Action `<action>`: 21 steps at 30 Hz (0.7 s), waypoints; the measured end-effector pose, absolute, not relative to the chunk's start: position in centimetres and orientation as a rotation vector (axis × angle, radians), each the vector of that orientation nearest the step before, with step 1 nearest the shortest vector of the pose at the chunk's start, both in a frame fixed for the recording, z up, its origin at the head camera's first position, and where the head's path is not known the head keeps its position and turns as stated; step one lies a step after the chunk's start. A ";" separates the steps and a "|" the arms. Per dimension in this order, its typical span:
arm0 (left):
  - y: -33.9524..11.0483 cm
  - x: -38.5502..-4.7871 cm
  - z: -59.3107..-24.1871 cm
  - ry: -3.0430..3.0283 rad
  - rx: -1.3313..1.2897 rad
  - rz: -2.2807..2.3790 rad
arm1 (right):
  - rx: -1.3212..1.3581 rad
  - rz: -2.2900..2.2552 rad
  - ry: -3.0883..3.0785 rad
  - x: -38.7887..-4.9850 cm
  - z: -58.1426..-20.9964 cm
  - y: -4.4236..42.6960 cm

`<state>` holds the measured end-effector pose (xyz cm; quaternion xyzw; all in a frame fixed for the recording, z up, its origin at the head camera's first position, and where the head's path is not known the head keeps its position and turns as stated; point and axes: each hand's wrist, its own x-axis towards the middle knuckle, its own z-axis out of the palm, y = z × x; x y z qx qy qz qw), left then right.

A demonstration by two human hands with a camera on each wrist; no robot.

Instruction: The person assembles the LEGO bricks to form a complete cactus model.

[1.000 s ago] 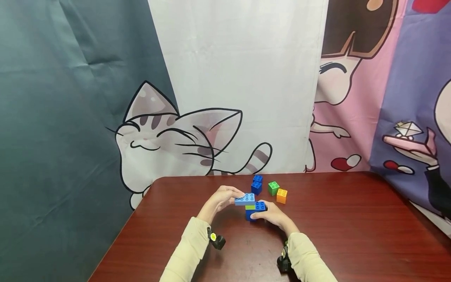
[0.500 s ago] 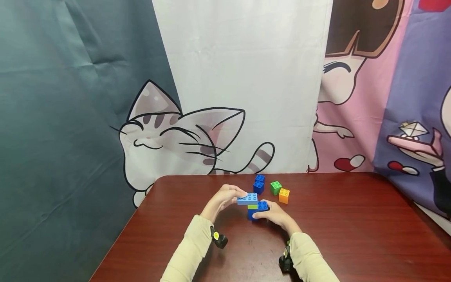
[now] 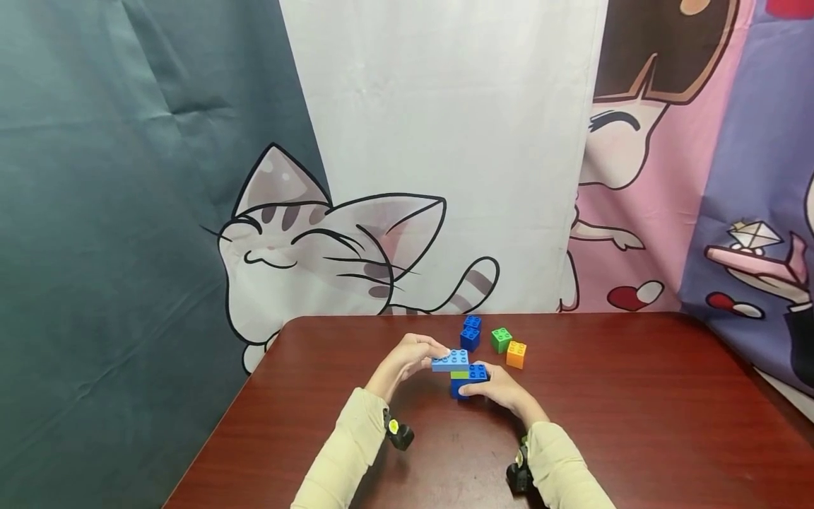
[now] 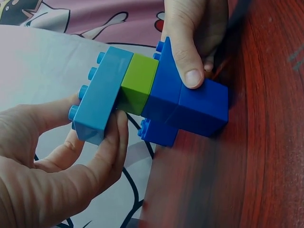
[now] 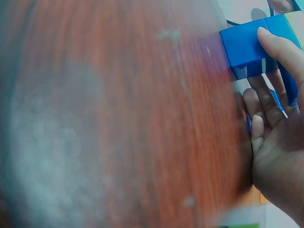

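A small stack of toy building bricks stands on the table between both hands. On top lies a long light blue brick, its studs facing up, over a lime green brick. Beneath the green one are two dark blue bricks, an upper brick that juts out to the right and a lower brick. My left hand pinches the light blue brick, thumb and fingers on opposite sides. With its thumb across the dark blue bricks, my right hand grips the stack's lower part; its other fingers are partly hidden.
Behind the stack, two dark blue bricks sit close together near the table's far edge. A green brick and an orange brick stand to their right. The reddish-brown table ends at a printed curtain.
The head view has turned slightly left, so everything appears a little further right. Both hands keep their hold on the stack, with no clear movement of the bricks.
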<state>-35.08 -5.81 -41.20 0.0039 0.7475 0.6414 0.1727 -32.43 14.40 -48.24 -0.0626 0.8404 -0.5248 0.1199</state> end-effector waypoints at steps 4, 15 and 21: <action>-5.7 -35.0 -41.2 2.128 -0.014 1.809 | -0.201 -1.532 2.455 -32.4 -48.2 14.5; -5.3 -35.2 -41.4 2.088 0.002 1.862 | -0.191 -1.525 2.456 -32.5 -47.7 14.9; -5.8 -34.8 -41.8 2.069 -0.056 1.869 | -0.206 -1.549 2.417 -32.4 -48.1 14.5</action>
